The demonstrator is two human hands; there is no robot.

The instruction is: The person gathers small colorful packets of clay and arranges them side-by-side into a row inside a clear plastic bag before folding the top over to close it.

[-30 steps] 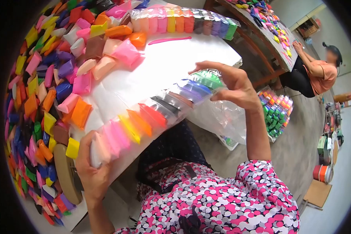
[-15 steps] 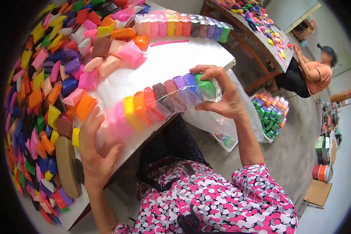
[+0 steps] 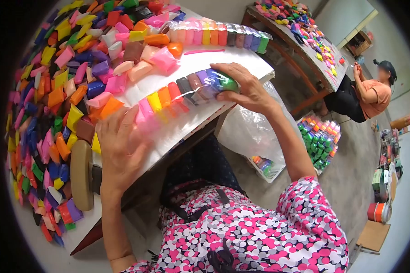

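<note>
A clear plastic sleeve holds a row of small coloured clay-like packets (image 3: 175,95), running from pale pink through yellow, orange, red, black and purple to green. It lies along the front edge of the white table (image 3: 205,59). My right hand (image 3: 248,93) is closed around the green end, thumb below and fingers above. At the pink end, my left hand (image 3: 123,148) is closed about the sleeve, slightly blurred, and covers that end. Beyond lies a second filled sleeve (image 3: 218,34), with a thin pink stick (image 3: 204,51) in front of it.
A heap of loose coloured packets (image 3: 54,132) covers the left side. A beige, rounded, long object (image 3: 81,175) lies by my left wrist. Right of the table are a clear plastic bag (image 3: 248,129), a white basket (image 3: 272,173), bundled packets (image 3: 321,141) and a seated person (image 3: 371,93) at another table.
The sleeve has lowered onto the table edge and shifted slightly left at its green end. My right hand has moved left with it; my left hand has shifted slightly right.
</note>
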